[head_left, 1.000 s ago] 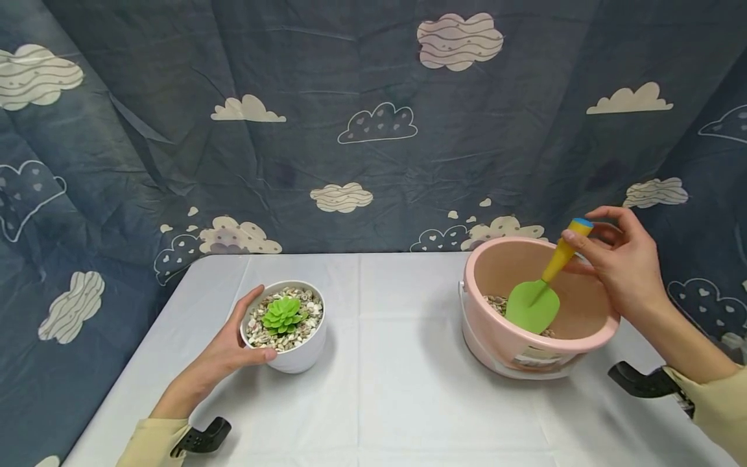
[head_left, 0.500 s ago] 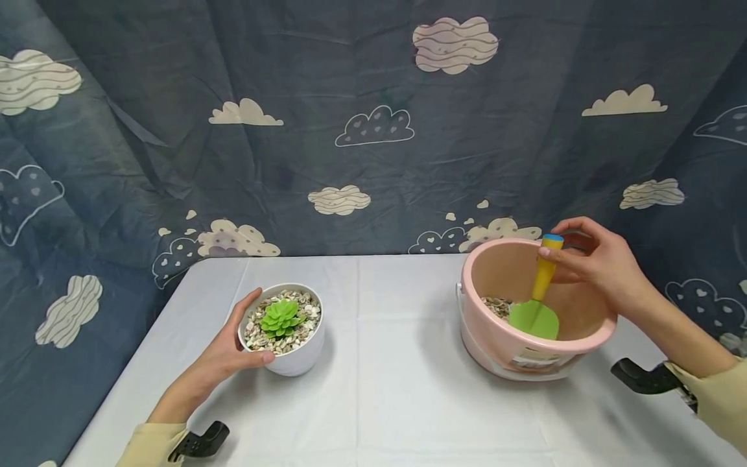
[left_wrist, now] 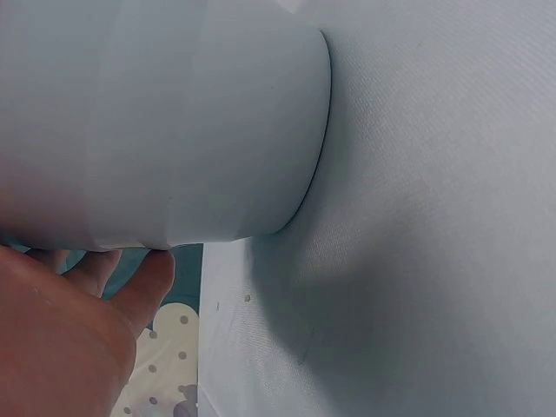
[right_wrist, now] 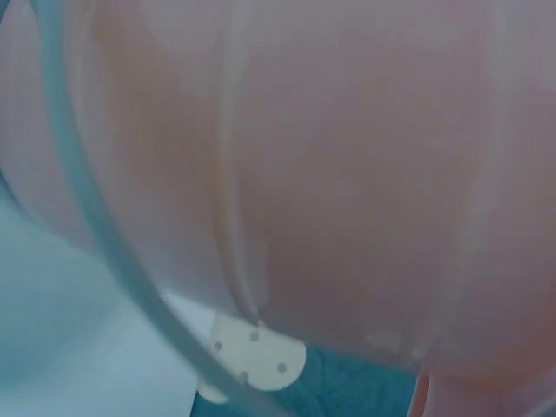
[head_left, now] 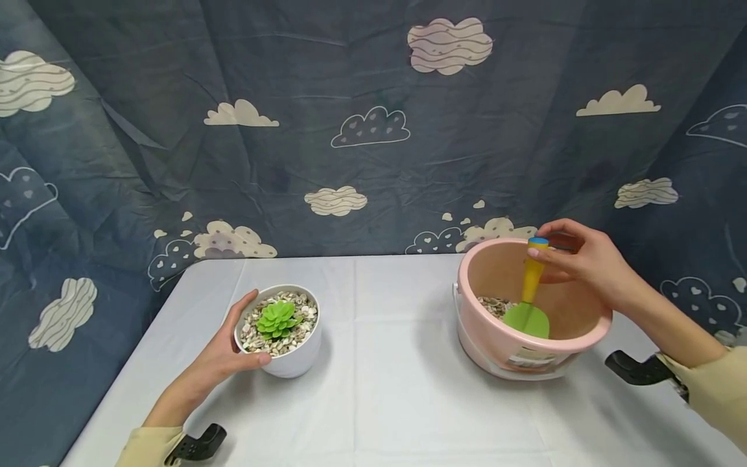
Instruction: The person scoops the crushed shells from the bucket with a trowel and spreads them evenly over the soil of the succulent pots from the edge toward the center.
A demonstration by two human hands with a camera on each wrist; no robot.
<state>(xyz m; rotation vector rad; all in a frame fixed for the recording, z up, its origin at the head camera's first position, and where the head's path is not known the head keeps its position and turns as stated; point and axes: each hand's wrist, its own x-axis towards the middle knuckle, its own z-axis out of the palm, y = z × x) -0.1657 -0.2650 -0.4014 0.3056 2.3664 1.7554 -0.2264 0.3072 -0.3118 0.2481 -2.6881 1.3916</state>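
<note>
My left hand (head_left: 213, 363) holds a white flower pot (head_left: 299, 360) at the left, thumb on its near side and fingers round the far side. A green succulent (head_left: 278, 319) sits in the pot among pale pebbles. In the left wrist view, the fingertips (left_wrist: 156, 276) touch the pot's wall. My right hand (head_left: 589, 263) pinches the top of a toy shovel (head_left: 532, 280) with a yellow handle and green blade. That blade is inside a pink bucket (head_left: 487, 347), its tip hidden behind the near rim. Pebbles (head_left: 494, 306) lie inside the bucket.
A white cloth covers the table (head_left: 385, 402), with bare cloth between pot and bucket. The bucket's pale carrying handle (right_wrist: 113, 243) hangs down its outside. Behind the table hangs a dark curtain (head_left: 280, 168) with cloud prints.
My right hand has moved left and down, bringing the shovel deeper into the bucket and more upright. The left hand and pot stay in place.
</note>
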